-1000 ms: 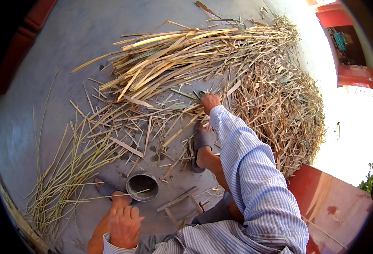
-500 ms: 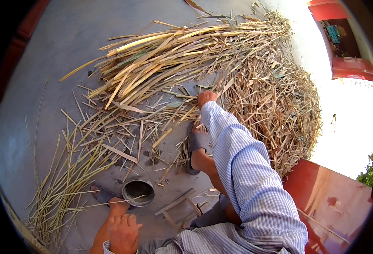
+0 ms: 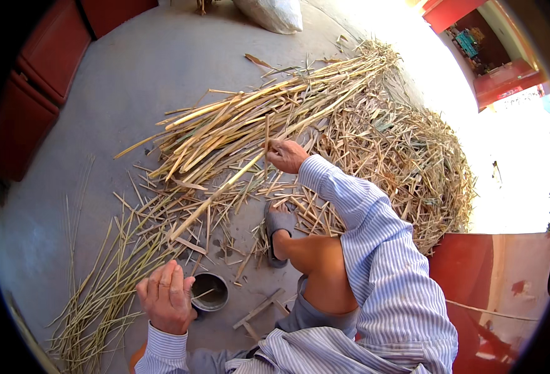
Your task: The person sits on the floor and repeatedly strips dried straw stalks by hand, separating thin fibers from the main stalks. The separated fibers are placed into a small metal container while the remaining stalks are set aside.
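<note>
My right hand (image 3: 285, 156) is closed around a long pale-yellow reed stalk (image 3: 225, 187), which slants from the upper right down to the lower left. A short, thin brown strip (image 3: 267, 134) stands upright at the same fingers; whether it is a leaf or a tool cannot be told. My left hand (image 3: 168, 299) is raised above the left knee, fingers loosely bent and apart, nothing visible in it. Just past its fingertips is the stalk's thick lower end. Beyond my right hand lies a heap of long reed stalks (image 3: 225, 134).
Dry leaves and husks (image 3: 406, 168) form a big pile at the right. Thin peeled stalks (image 3: 103, 293) lie at the left. A dark metal pot (image 3: 210, 292) stands between my feet, near a small wooden frame (image 3: 259, 308). A white sack (image 3: 275, 14) lies at the far edge.
My right hand has lifted from the heap's near edge and now holds a long stalk. My left hand has risen from the knee toward its lower end. The view has shifted.
</note>
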Demonstrator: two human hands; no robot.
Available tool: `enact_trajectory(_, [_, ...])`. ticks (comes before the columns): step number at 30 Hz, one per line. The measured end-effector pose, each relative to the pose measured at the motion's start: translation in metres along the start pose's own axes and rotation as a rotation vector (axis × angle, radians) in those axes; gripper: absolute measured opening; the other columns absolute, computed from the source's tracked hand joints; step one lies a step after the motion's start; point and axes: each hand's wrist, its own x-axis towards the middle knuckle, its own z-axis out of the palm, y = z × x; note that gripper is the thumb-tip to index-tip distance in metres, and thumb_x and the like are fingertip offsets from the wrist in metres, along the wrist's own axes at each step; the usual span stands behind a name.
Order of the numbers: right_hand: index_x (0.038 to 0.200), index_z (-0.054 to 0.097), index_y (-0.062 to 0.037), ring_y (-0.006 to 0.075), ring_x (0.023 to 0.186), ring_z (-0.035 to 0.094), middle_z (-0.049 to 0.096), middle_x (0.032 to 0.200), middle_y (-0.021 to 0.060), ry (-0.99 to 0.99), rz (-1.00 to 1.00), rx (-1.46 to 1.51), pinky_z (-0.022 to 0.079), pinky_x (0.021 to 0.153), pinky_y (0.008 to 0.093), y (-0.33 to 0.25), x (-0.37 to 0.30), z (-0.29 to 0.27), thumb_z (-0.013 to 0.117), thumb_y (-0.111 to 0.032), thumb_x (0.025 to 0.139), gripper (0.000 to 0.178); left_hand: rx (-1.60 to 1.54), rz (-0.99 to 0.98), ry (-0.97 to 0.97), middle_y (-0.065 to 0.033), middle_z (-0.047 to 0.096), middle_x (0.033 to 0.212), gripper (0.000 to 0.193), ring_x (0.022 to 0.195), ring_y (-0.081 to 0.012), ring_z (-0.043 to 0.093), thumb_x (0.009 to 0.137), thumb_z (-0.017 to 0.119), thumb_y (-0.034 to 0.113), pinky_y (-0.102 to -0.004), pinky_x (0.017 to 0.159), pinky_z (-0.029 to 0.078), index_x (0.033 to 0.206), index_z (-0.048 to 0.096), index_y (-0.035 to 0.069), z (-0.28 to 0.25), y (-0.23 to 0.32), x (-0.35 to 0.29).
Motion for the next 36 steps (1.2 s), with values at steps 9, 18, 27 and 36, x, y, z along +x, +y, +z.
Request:
enact_trajectory(9, [0.107, 0.06, -0.0065, 0.0394, 0.086, 0.065, 0.069, 0.091, 0.0189, 0.084, -0.369, 0.012, 0.052, 0.074, 0.0456, -0.111, -0.116, -0.022, 0.053, -0.027, 0.094, 0.025, 0.31, 0.051, 0.128, -0.0061, 0.065, 0.087, 0.028, 0.08, -0.0211, 0.06, 0.081, 0.07, 0.022, -0.0378, 0.071, 0.044, 0.1, 0.067, 0.002, -0.003, 0.04, 0.073])
enact_trajectory(18, [0.114, 0.057, 0.0066, 0.0241, 0.082, 0.067, 0.067, 0.1, 0.0165, 0.712, 0.608, 0.745, 0.055, 0.064, 0.0286, 0.092, -0.136, -0.109, 0.056, -0.017, 0.096, 0.03, 0.214, 0.012, 0.26, -0.0027, 0.061, 0.068, 0.018, 0.068, -0.0228, 0.059, 0.076, 0.075, 0.022, -0.0372, 0.064, 0.043, 0.081, 0.062, 0.01, -0.065, 0.052, 0.098])
enact_trajectory(27, [0.105, 0.059, -0.0012, 0.0148, 0.069, 0.065, 0.065, 0.096, 0.0114, 0.168, 0.226, 1.609, 0.047, 0.047, 0.0217, -0.12, -0.121, -0.052, 0.069, -0.039, 0.09, 0.042, 0.335, 0.147, 0.286, -0.0035, 0.067, 0.078, 0.018, 0.07, -0.0218, 0.059, 0.076, 0.075, 0.02, -0.0377, 0.06, 0.045, 0.08, 0.063, 0.007, -0.119, 0.07, 0.098])
enact_trajectory(36, [0.103, 0.058, -0.0004, 0.0192, 0.075, 0.07, 0.068, 0.087, 0.0119, 0.132, 0.054, 1.663, 0.053, 0.051, 0.0219, -0.125, -0.108, -0.027, 0.062, -0.025, 0.096, 0.026, 0.318, 0.106, 0.203, -0.0069, 0.066, 0.075, 0.023, 0.068, -0.0244, 0.062, 0.072, 0.08, 0.018, -0.0351, 0.059, 0.049, 0.079, 0.063, 0.004, -0.128, 0.045, 0.083])
